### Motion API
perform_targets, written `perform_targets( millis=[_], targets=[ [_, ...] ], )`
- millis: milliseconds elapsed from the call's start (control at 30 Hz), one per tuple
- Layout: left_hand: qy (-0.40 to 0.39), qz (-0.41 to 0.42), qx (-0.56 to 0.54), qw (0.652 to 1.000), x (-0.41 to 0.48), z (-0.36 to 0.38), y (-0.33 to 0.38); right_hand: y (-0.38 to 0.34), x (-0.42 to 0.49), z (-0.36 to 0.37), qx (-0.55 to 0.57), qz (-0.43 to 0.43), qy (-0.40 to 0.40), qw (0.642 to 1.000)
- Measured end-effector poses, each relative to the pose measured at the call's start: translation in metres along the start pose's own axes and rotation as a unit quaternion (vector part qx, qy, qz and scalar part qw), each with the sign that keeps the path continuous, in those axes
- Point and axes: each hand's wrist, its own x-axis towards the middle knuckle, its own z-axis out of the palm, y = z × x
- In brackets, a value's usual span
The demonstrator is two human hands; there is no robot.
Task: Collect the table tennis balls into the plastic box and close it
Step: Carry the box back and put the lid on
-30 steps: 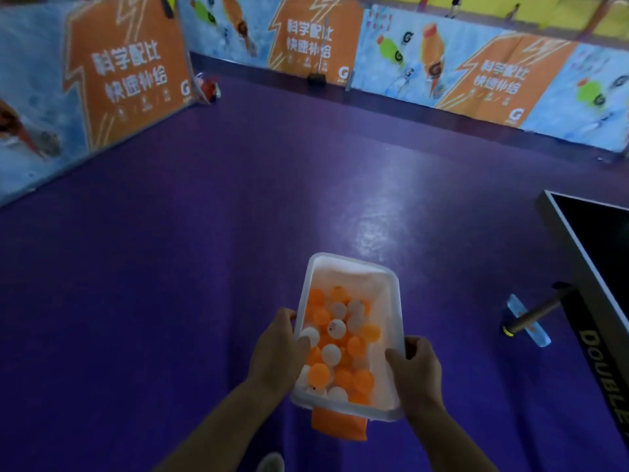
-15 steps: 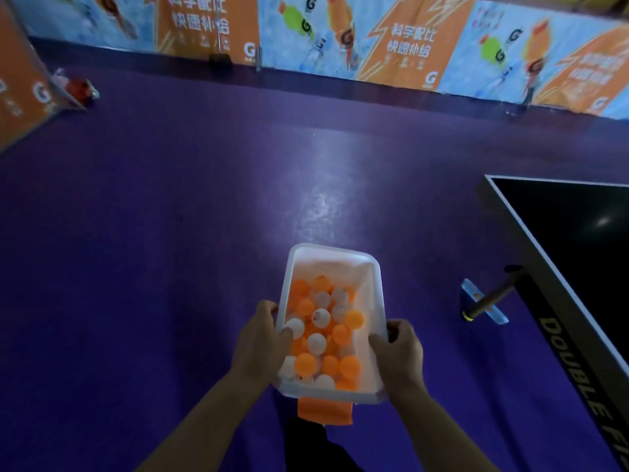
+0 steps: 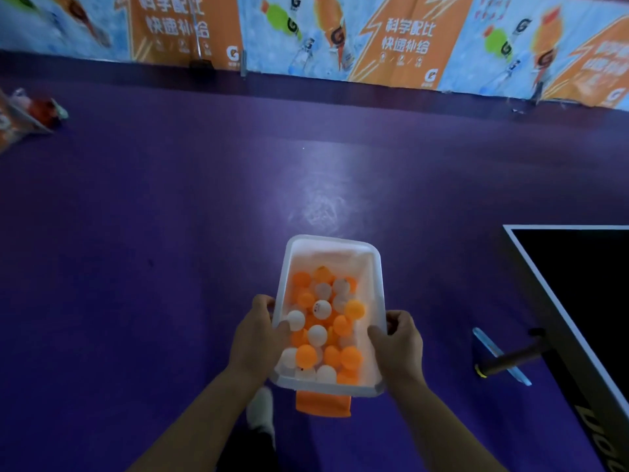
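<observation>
Left hand and right hand grip the box by its sides, balls inside. It's the carrying step, I'd say. Next comes setting down and closing.

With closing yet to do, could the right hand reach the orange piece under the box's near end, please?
Probably, once freed: the right hand grips the plastic box, and the orange piece sits close below, nothing between.
</observation>
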Motion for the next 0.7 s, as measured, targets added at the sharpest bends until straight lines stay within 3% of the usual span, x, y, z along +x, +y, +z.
perform_targets(
  millis=[433,700],
  targets=[
    [-0.103,0.102,0.030,0.989,0.323,0.064,0.149,-0.087,0.284,0.025,0.029,0.086,0.123,0.988],
    [-0.177,0.139,0.047,0.973,0.438,0.142,0.236,-0.097,0.407,-0.009,0.037,0.144,0.191,0.970]
  ],
)
